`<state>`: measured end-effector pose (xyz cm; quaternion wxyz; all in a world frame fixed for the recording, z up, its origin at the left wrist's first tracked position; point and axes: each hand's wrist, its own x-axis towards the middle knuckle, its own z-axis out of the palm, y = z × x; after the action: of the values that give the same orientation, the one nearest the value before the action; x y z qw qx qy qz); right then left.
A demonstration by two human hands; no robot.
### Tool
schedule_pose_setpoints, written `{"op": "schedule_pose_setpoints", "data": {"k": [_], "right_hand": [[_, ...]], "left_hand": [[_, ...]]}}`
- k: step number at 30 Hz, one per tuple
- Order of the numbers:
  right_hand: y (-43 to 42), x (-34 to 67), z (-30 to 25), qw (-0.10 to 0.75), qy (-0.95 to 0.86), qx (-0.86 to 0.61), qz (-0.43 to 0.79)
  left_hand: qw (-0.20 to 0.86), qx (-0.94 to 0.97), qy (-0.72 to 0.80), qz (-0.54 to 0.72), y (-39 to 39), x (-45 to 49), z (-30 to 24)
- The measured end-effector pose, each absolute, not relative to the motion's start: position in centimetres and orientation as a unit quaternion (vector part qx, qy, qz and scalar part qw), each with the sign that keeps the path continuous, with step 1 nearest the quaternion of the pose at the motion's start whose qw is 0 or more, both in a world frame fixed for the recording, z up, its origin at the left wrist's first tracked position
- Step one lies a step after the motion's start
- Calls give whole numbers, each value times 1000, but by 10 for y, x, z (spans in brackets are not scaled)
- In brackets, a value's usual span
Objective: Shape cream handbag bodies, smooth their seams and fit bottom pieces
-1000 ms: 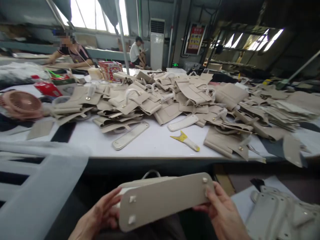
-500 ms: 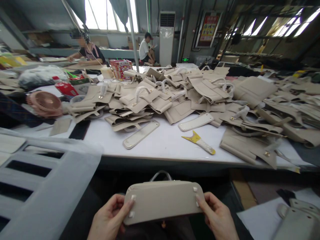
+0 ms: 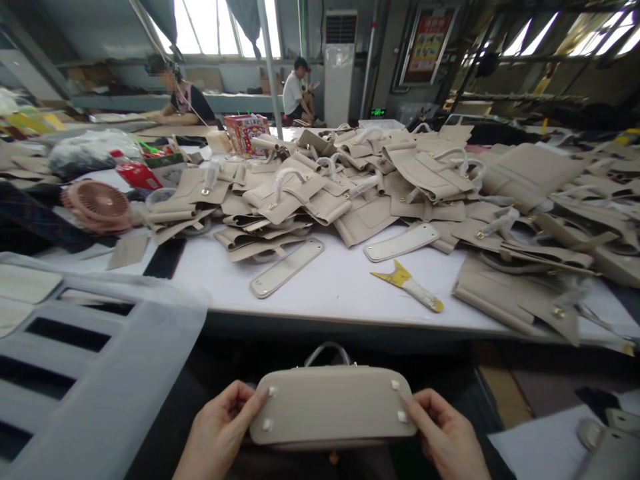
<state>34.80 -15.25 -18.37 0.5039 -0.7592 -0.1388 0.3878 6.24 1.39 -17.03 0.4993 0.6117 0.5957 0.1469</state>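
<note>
So a long white table (image 3: 335,287) is taking up most of the view, and a big messy heap of beige bag pieces (image 3: 370,220) is sprawling across it, handles poking out everywhere. Way at the back a tall white cabinet (image 3: 339,83) is standing by the wall, one person in a white top (image 3: 295,93) is sitting next to it, and another in a dark top (image 3: 187,103) is leaning over a work surface further left. A pale slatted frame (image 3: 125,353) is filling the lower left corner, with a filmy sheet hanging along its edge.

The beige panel (image 3: 335,407) is sitting low and central, in front of the table edge, broad face toward the camera, with a looped handle (image 3: 327,345) rising behind it. Two similar-looking strips (image 3: 287,267) are lying apart on the table, and a pink fan (image 3: 100,207) is standing off to the left.

Left hand (image 3: 220,427) is pinching the panel's left end, right hand (image 3: 447,430) is pinching the other: thumbs pressing the face, other fingers curling in, tips mostly hidden. A yellow-ended tool (image 3: 410,287) is lying near the strips. Smallest of all, four white bits (image 3: 401,417) are sticking out near the panel's corners.
</note>
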Motion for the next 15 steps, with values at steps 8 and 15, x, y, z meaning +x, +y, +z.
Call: {"op": "schedule_pose_setpoints", "data": {"k": [8,15], "right_hand": [[-155,346,-189,540,-68,-704,456],[-154,345,-192,558,-55,-683,468]], "left_hand": [[571,528,604,173,17,67,-169],[578,486,628,190,12,73,-167]]}}
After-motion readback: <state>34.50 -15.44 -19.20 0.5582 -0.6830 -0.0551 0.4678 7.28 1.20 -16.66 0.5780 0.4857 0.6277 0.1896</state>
